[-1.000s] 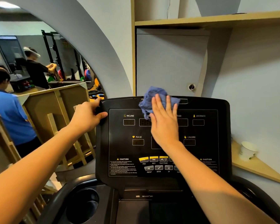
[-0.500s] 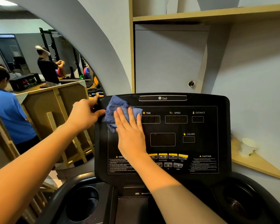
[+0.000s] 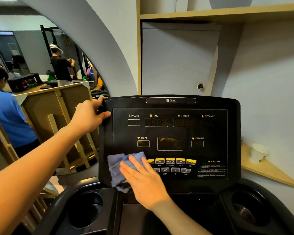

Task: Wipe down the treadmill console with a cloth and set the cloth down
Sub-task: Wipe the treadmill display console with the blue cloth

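Observation:
The black treadmill console (image 3: 170,131) fills the middle of the view, with small displays and a row of yellow buttons. A crumpled blue cloth (image 3: 117,168) lies against its lower left corner. My right hand (image 3: 143,180) presses flat on the cloth, fingers spread and pointing up-left, and covers the leftmost buttons. My left hand (image 3: 90,116) grips the console's upper left edge, thumb on the front face.
Two round cup holders (image 3: 85,209) (image 3: 248,209) sit below the console. A white paper cup (image 3: 258,152) stands on a wooden ledge at right. Wooden frames (image 3: 58,119) and two people stand at left. A shelf and wall lie behind.
My right hand has slid the cloth from the console's top middle to the upper left, then down to the lower left corner. My left hand has kept its grip.

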The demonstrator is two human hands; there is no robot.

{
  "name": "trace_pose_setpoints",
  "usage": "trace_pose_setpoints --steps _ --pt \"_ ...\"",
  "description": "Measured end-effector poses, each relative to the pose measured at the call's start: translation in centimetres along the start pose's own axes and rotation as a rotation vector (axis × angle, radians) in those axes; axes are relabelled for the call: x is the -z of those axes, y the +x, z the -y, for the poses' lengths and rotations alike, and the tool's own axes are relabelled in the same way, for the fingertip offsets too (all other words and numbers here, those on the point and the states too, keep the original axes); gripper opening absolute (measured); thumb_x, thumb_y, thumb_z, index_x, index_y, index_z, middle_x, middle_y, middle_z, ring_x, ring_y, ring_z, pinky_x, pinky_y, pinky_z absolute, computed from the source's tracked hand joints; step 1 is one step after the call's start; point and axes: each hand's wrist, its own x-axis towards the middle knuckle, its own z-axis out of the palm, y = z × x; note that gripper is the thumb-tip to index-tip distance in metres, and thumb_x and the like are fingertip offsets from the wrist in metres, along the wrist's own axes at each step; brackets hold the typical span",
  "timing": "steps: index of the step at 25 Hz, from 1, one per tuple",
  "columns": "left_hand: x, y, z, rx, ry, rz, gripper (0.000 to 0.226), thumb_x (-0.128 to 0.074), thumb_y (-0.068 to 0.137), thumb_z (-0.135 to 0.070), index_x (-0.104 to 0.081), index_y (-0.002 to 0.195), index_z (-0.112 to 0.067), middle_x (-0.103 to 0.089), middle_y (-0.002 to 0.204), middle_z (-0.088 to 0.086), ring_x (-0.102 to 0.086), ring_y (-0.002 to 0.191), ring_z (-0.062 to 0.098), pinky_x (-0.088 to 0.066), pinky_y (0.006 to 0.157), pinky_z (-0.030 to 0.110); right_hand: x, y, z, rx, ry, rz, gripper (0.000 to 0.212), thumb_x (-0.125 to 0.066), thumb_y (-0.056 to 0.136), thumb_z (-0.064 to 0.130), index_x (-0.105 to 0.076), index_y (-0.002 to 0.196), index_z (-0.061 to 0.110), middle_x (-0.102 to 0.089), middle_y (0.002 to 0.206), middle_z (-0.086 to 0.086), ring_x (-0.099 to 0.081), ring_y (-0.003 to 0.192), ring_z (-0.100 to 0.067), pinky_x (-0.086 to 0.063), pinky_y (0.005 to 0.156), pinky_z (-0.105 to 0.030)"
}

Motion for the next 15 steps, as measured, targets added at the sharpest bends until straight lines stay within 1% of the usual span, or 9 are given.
trace_pose_setpoints --steps 3,5,7,9,12,15 --pt "-0.1 0.0 0.0 -0.004 -0.005 0.006 0.072 -0.07 0.087 -0.027 -0.037 0.15 -0.016 -0.061 0.135 0.013 -0.057 0.125 0.031 -0.046 0.103 0.048 0.9 -0.3 -3.3 -0.1 0.029 -0.115 0.055 -0.048 0.091 0.018 -0.055 0.145 0.019 -0.05 0.153 0.003 -0.027 0.152 -0.021 -0.022 0.122 -0.048" --pt "-0.2 0.1 0.1 -0.01 -0.014 0.005 0.072 -0.07 0.087 -0.027 -0.036 0.15 -0.017 -0.059 0.137 0.013 -0.056 0.126 0.031 -0.046 0.103 0.047 2.1 1.1 -5.6 -0.18 0.035 -0.179 0.054 -0.049 0.09 0.016 -0.056 0.144 0.016 -0.051 0.153 0.001 -0.033 0.15 -0.025 -0.025 0.12 -0.051" --pt "-0.1 0.2 0.2 -0.012 -0.018 0.008 0.072 -0.07 0.088 -0.026 -0.036 0.15 -0.016 -0.059 0.138 0.012 -0.055 0.127 0.03 -0.046 0.104 0.046 3.3 3.4 -7.4 -0.246 0.04 -0.237 0.054 -0.053 0.091 0.012 -0.055 0.145 0.014 -0.05 0.153 -0.001 -0.034 0.149 -0.028 -0.024 0.121 -0.053" --pt "0.0 0.2 0.2 -0.016 -0.015 0.013 0.072 -0.069 0.088 -0.026 -0.035 0.151 -0.016 -0.059 0.137 0.012 -0.055 0.127 0.03 -0.045 0.104 0.046 4.2 6.3 -8.5 -0.315 0.049 -0.266 0.056 -0.057 0.092 0.011 -0.051 0.147 0.013 -0.048 0.154 -0.004 -0.03 0.15 -0.03 -0.019 0.124 -0.053" --pt "0.0 0.3 0.1 -0.034 -0.002 0.01 0.072 -0.069 0.088 -0.026 -0.035 0.151 -0.016 -0.059 0.138 0.013 -0.055 0.127 0.03 -0.045 0.105 0.045 5.0 10.8 -8.5 -0.402 0.03 -0.251 0.066 -0.065 0.092 0.012 -0.04 0.154 0.013 -0.04 0.16 -0.007 -0.02 0.153 -0.034 -0.009 0.124 -0.055" --pt "0.0 0.3 0.2 -0.05 0.001 0.006 0.072 -0.07 0.088 -0.027 -0.036 0.15 -0.016 -0.059 0.137 0.014 -0.055 0.127 0.03 -0.046 0.104 0.045 5.3 14.4 -7.1 -0.421 0.026 -0.226 0.072 -0.062 0.094 0.016 -0.03 0.158 0.013 -0.028 0.165 -0.007 -0.011 0.155 -0.036 -0.003 0.124 -0.057"
